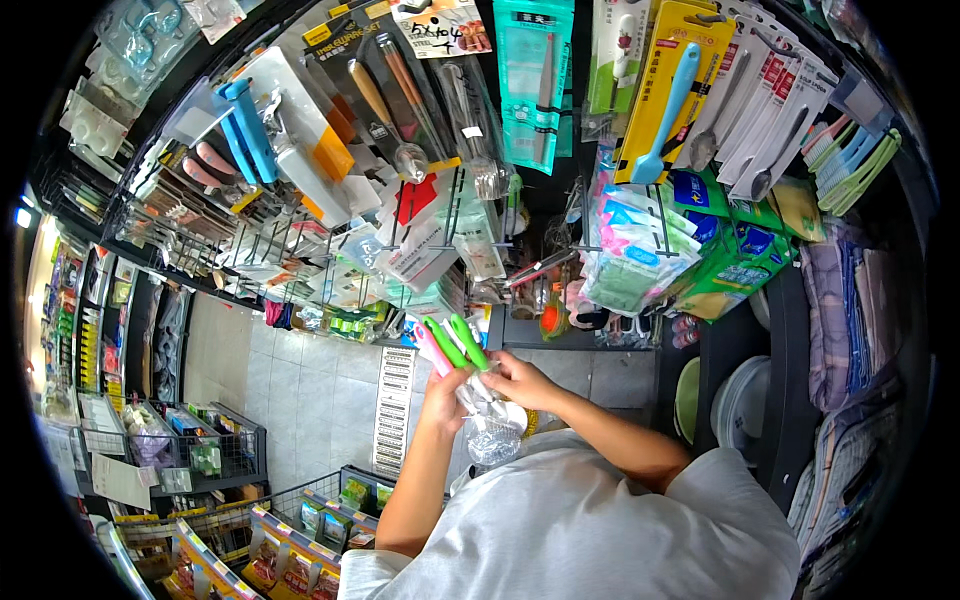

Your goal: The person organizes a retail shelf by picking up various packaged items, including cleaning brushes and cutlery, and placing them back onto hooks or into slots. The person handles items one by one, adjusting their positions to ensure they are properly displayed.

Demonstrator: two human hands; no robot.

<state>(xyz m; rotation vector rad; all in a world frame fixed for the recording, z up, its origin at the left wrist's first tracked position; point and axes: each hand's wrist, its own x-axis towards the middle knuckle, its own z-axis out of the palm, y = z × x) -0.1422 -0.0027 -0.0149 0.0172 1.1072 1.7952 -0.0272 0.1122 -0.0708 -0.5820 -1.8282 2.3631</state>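
In front of my chest, a bundle of utensils with green and pink handles (pixel 458 345) stands tilted between my hands. Two of the handles are bright green and one is pink. Below the fingers hang their pale, partly see-through lower ends, with a round silvery mesh-like part (pixel 494 441) at the bottom; its exact kind I cannot make out. My left hand (pixel 445 398) is closed around the bundle's left side. From the right, my right hand (pixel 520 381) pinches it just under the green handles. Some of the bundle is hidden behind my fingers.
A rack of hanging packaged kitchen tools fills the far side, including a blue spatula (pixel 672 110) and green bagged goods (pixel 735 250). Round plates (pixel 742 410) and folded cloths (pixel 845 330) are shelved on the right. Wire baskets (pixel 245 445) stand at the left on grey floor tiles (pixel 310 420).
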